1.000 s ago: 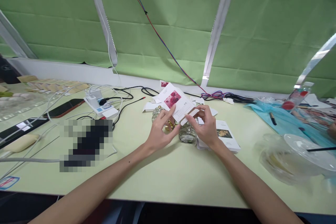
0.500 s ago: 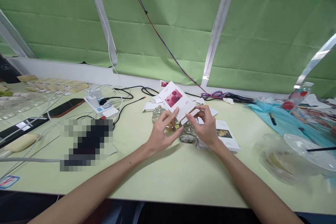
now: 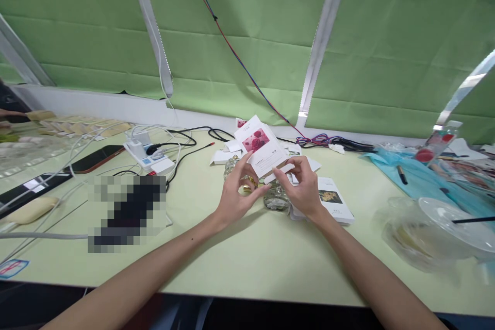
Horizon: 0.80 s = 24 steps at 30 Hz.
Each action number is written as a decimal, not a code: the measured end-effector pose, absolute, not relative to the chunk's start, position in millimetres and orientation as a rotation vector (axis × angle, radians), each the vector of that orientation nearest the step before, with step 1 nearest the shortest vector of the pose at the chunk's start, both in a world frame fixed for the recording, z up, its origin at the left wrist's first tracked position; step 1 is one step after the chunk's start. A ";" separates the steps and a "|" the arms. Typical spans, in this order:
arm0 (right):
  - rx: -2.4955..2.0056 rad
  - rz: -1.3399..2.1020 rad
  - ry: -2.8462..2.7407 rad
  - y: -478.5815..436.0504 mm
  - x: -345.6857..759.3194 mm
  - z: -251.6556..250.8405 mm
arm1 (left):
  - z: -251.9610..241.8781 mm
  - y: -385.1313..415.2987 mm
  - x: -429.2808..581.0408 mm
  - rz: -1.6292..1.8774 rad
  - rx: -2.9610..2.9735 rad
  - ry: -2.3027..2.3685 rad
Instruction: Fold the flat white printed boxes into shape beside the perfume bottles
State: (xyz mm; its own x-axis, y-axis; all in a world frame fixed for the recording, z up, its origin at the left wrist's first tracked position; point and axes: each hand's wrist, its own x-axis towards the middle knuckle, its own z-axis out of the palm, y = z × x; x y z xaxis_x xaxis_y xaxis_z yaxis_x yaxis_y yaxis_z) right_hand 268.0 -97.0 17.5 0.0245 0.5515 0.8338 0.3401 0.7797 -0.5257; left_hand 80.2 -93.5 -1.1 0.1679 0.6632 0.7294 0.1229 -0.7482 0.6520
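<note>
- White box with rose print held tilted above table, near glass bottle.
- End flap pinched by fingers of right hand.
- Box edge touched by fingers of left hand; firm grip there cannot be told.

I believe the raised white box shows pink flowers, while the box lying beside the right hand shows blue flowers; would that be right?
Not quite: in the head view, the flowers on the lying box beside the right hand are yellow, not blue. The raised white box does show pink flowers.
</note>
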 end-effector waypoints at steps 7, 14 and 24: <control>-0.751 0.194 -1.588 -99.3 269.9 16.8 | 8.6 -95.8 82.6 1.566 1.635 0.715; -0.736 0.169 -1.631 -100.2 271.1 15.2 | 12.9 -86.9 83.2 1.365 1.120 0.691; -0.678 0.212 -1.681 -101.0 272.5 11.9 | 19.1 -90.8 83.5 1.234 1.003 0.613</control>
